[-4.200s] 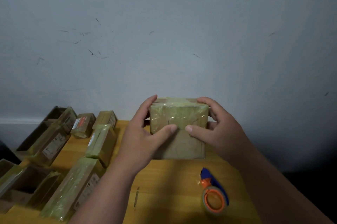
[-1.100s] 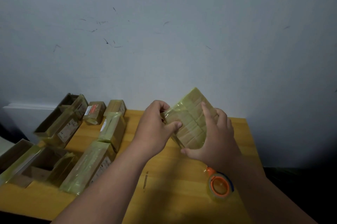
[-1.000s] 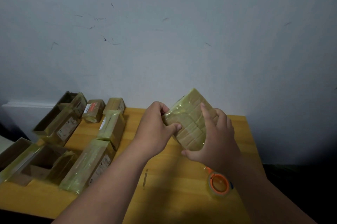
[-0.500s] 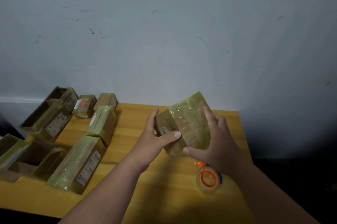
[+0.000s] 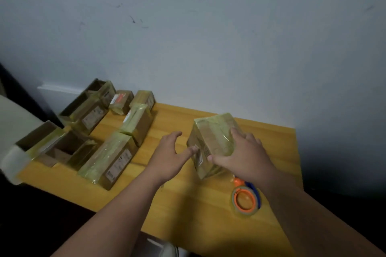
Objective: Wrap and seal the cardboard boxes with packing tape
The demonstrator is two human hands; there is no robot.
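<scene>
Near the table's middle, toward its right edge: the box (image 5: pixel 213 144) stands on the table (image 5: pixel 271 144), tilted, one lower corner down by the tape roll (image 5: pixel 245 199).
Box surface: glossy yellowish tape covers the top and the faces in view; a small label shows on the near left face.
Handling: it looks light and stiff, judging by how loosely it is steadied; the taped skin is probably slick, so a hold across two opposite faces or over the edges should serve better than a pinch on a flat face.
Axis: the long axis seems to run from the near lower corner up and away toward the wall, leaning slightly right; the top face tips toward the wall.
Right hand (image 5: pixel 244 156): fingers spread and draped over the box's right face and top edge, thumb on the near face, grasping it.
Left hand (image 5: pixel 169 156): fingers straight and relaxed, gripping nothing; one fingertip touches the label on the left face.
Tape roll: lies flat just beside the box, near the right forearm, orange core and blue cutter showing.
Other boxes (image 5: pixel 117 152): a row lies well apart on the left, several taped, a few apparently open.
Wall (image 5: pixel 208 47): pale, scuffed, behind the table.
</scene>
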